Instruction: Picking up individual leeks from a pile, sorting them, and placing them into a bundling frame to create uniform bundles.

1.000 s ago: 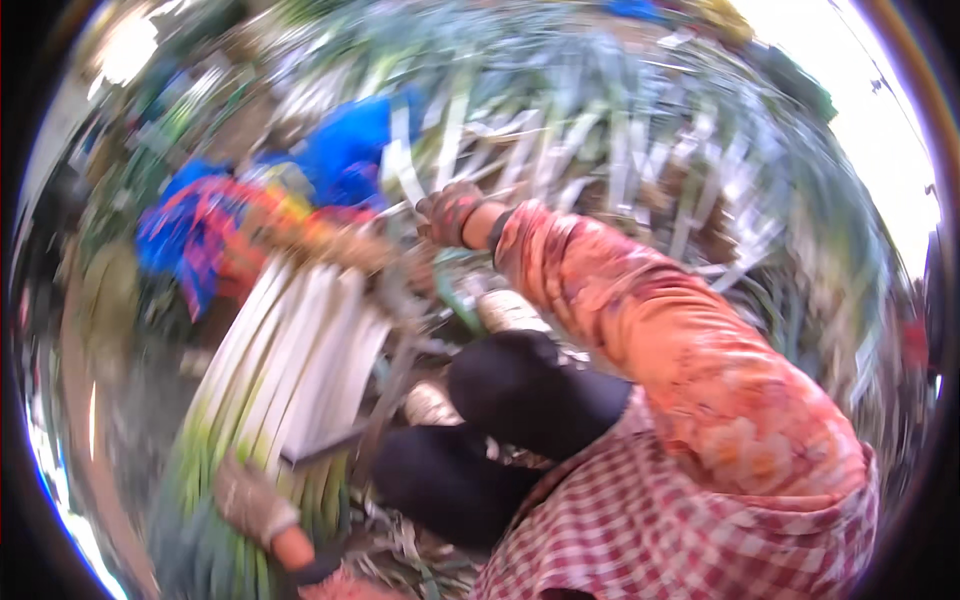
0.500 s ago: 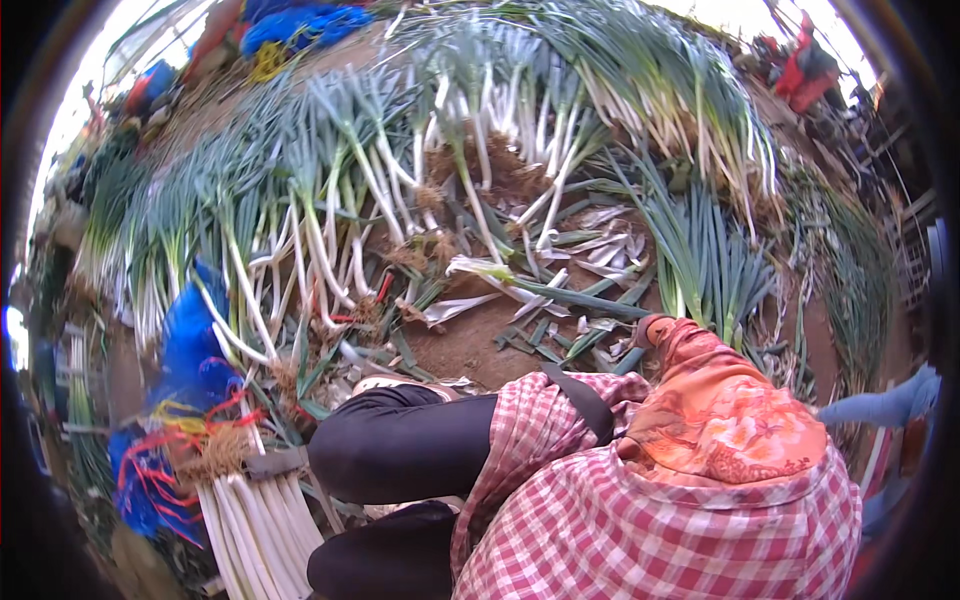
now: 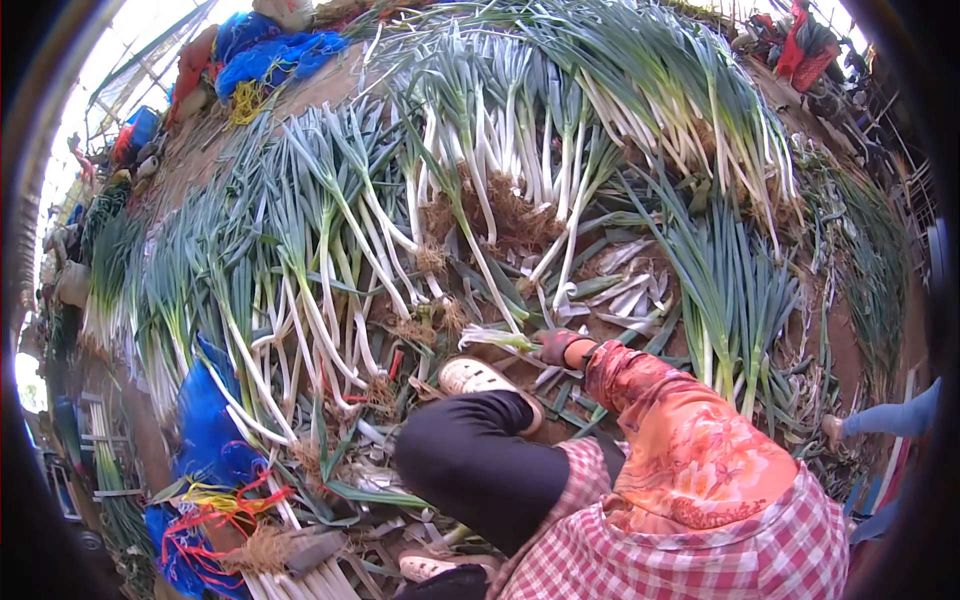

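My right hand (image 3: 562,346), in a dark glove below an orange floral sleeve, is closed around a green onion (image 3: 498,338). Its pale, frayed end sticks out to the left of my fingers, beside my cream clog (image 3: 490,385). The rest of the stalk is mostly hidden by the hand and sleeve. Just beyond lie loose white peelings (image 3: 632,292) and cut green leaves. Rows of long green onions (image 3: 330,230) with roots and soil spread across the ground ahead. My left hand does not show.
At the lower left, a bundle of white stalks (image 3: 285,588) lies under a flat grey piece (image 3: 312,550), near blue netting (image 3: 208,430) and red and yellow ties (image 3: 225,508). More green onions (image 3: 722,290) lie at right. Another person's light-blue-clad limb (image 3: 895,412) reaches in at the right edge.
My right hand has moved left, bringing the onion's pale end close to my foot. The view has shifted, and more of my clogs shows. Less of the onion's length is visible.
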### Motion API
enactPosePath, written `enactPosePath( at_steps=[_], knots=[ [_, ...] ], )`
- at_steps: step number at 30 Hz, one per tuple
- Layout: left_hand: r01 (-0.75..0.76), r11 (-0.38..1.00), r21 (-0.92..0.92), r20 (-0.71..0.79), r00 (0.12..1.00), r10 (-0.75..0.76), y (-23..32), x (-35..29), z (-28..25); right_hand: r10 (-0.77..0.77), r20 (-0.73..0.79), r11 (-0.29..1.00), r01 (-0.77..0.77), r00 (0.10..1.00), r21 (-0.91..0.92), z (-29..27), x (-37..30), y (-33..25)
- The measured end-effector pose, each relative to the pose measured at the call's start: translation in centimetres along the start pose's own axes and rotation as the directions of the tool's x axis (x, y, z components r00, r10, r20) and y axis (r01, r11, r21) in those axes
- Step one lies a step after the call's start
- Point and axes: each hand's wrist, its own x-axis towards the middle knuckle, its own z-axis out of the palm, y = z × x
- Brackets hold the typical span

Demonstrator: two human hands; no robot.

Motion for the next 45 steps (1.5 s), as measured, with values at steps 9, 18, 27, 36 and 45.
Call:
enactPosePath(
  at_steps=[9,18,27,36,45],
  knots=[
    [-0.181,0.983,-0.016,0.041,0.983,0.182,13.0,-2.3,-0.4,0.202,-0.335,0.94,-0.087,0.92,0.33,-10.3,14.9,-6.1],
    [-0.338,0.941,-0.018,0.094,0.936,0.338,23.8,-2.5,1.1,0.396,-0.346,0.777,-0.11,0.851,0.62,-15.3,26.5,-5.0],
    [-0.393,0.919,-0.018,0.119,0.912,0.393,26.9,-2.9,1.5,0.356,-0.448,0.771,0.014,0.82,0.637,-15.4,27.3,-7.4],
    [-0.413,0.91,-0.032,0.135,0.9,0.414,28.2,-3.1,2.3,-0.157,-0.657,0.731,0.534,0.737,0.424,-15.3,16.9,-16.9],
    [-0.42,0.907,-0.037,0.152,0.894,0.42,30.2,-3.2,2.4,-0.405,-0.413,0.808,0.531,0.815,0.256,-15.9,23.5,-17.3]
  ],
)
